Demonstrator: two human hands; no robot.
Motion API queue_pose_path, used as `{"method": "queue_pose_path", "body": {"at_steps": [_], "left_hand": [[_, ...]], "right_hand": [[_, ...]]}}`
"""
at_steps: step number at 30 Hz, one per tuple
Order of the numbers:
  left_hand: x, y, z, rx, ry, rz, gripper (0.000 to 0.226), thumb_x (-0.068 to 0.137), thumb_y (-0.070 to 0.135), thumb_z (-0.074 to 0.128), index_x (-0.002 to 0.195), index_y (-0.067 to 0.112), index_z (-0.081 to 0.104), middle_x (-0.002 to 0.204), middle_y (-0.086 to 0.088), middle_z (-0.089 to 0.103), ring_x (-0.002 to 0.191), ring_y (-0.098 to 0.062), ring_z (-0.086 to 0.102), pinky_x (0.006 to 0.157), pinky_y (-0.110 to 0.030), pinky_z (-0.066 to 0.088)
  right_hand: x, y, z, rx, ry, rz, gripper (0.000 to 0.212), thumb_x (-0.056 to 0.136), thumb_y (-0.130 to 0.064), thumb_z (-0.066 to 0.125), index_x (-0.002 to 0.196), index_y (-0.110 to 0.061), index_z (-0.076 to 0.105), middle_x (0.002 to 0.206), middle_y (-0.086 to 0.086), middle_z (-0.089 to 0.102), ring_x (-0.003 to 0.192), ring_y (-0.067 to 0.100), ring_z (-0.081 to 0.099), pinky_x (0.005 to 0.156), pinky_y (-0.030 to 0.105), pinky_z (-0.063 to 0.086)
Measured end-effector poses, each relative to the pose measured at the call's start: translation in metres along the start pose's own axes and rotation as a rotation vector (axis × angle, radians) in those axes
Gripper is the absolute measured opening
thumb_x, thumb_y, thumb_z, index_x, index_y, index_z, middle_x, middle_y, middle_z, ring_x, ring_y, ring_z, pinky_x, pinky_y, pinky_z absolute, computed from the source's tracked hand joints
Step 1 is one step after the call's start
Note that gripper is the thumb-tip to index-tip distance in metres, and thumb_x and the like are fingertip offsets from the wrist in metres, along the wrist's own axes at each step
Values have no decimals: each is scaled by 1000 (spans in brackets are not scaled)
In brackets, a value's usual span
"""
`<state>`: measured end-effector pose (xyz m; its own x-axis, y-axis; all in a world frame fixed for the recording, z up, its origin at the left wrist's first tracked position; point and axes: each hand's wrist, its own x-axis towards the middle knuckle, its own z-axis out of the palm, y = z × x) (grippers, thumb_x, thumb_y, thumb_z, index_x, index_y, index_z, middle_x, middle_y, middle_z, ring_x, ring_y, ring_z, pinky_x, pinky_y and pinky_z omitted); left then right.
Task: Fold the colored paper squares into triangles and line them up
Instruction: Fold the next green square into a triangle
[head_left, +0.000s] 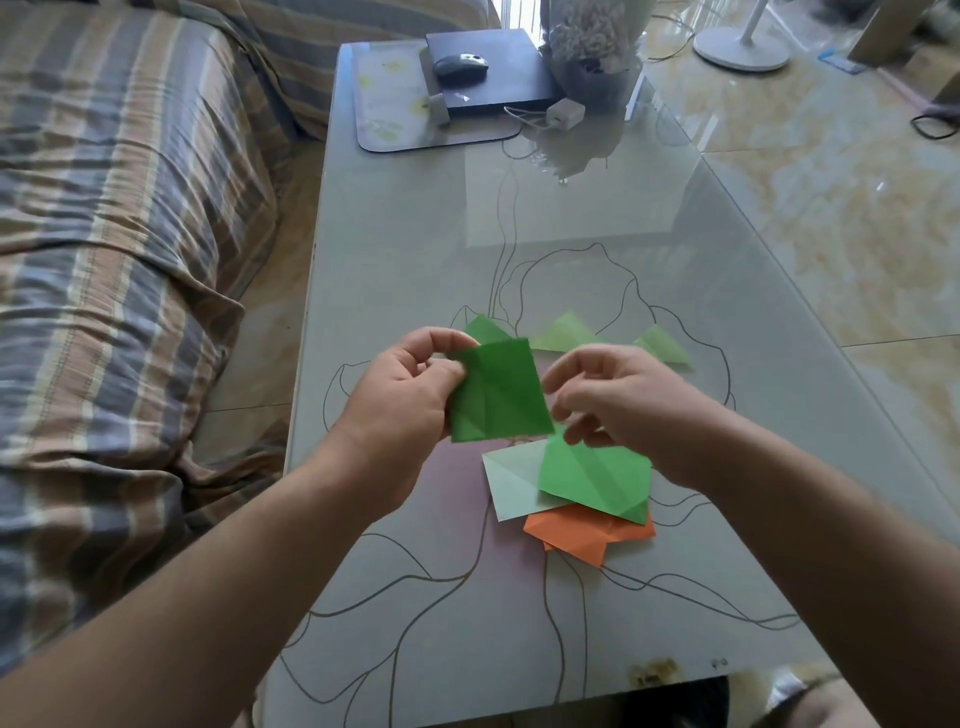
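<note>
My left hand pinches the left edge of a dark green paper square and holds it above the glass table. My right hand hovers just right of that square with its fingers loosely curled and nothing in them. Behind the hands, three folded triangles lie in a row: a dark green triangle, a light green triangle and another light green triangle. Below my right hand lies a small pile: a green square on top, a pale green square and orange paper underneath.
A striped sofa runs along the table's left side. At the far end sit a grey mat, a black box with a mouse on it, a white charger and a wrapped bouquet. A fan base stands on the floor.
</note>
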<state>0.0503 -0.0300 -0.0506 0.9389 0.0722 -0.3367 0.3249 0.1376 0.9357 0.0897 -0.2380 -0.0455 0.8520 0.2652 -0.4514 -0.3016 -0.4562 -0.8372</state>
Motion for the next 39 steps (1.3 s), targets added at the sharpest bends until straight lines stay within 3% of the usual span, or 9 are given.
{"method": "queue_pose_path", "body": {"at_steps": [2, 5, 10, 12, 17, 22, 30, 35, 39], "left_hand": [[-2, -2, -1, 161, -49, 59, 34, 107, 6, 47, 99, 25, 73, 91, -13, 67, 81, -23, 67, 75, -46, 62], [-6, -4, -3, 391, -110, 159, 32, 101, 12, 60, 111, 40, 71, 83, -4, 61, 77, -24, 63, 80, -56, 60], [-8, -7, -5, 573, -168, 201, 49, 93, 25, 75, 131, 48, 55, 93, 5, 76, 91, -15, 75, 83, -44, 64], [-8, -6, -5, 563, -197, 177, 47, 93, 26, 76, 131, 46, 56, 95, 5, 78, 94, -14, 75, 86, -44, 63], [-10, -2, -4, 453, -190, 138, 29, 95, 21, 75, 114, 39, 62, 95, -1, 79, 92, -22, 76, 85, -52, 62], [-9, 1, -4, 308, -136, 64, 34, 94, 17, 75, 120, 35, 62, 100, -7, 79, 94, -26, 77, 88, -55, 61], [-7, 10, -10, 266, -213, -39, 44, 91, 13, 76, 129, 28, 59, 98, -13, 79, 95, -30, 77, 93, -53, 60], [-6, 13, -12, 270, -250, -66, 45, 90, 13, 76, 129, 26, 59, 100, -15, 79, 97, -32, 77, 96, -53, 59], [-8, 14, -10, 282, -280, -70, 42, 89, 12, 75, 127, 26, 61, 101, -11, 80, 98, -27, 77, 95, -48, 60]], "right_hand": [[2, -2, 0, 126, 70, -33, 16, 99, -6, 58, 95, -14, 71, 83, 7, 72, 70, 22, 65, 77, 42, 51], [1, -4, 3, 202, 7, -51, 13, 101, -23, 62, 101, -12, 70, 80, 0, 69, 68, 17, 62, 73, 37, 50], [-4, -3, 6, 123, -185, -54, 21, 97, -34, 70, 113, -22, 68, 93, 2, 73, 77, 17, 64, 72, 34, 49], [-5, -1, 7, 69, -228, -61, 25, 91, -27, 77, 114, -27, 68, 98, 6, 74, 80, 17, 65, 72, 35, 50], [-5, 5, 12, 165, -242, -121, 32, 92, 0, 72, 117, -18, 67, 78, 9, 65, 73, 25, 56, 67, 35, 47], [-7, 6, 16, 229, -328, -199, 55, 86, 9, 74, 128, -24, 63, 91, 10, 65, 79, 29, 56, 78, 39, 55], [-4, 7, 11, 224, -292, -244, 49, 80, 7, 70, 119, -23, 70, 88, 5, 65, 78, 27, 54, 82, 45, 50], [-4, 7, 13, 227, -270, -260, 25, 86, -9, 77, 108, -20, 74, 85, 5, 63, 79, 22, 60, 78, 45, 47], [-3, 7, 13, 227, -227, -263, 21, 89, -7, 78, 107, -15, 73, 85, 7, 62, 76, 23, 60, 75, 44, 47]]}}
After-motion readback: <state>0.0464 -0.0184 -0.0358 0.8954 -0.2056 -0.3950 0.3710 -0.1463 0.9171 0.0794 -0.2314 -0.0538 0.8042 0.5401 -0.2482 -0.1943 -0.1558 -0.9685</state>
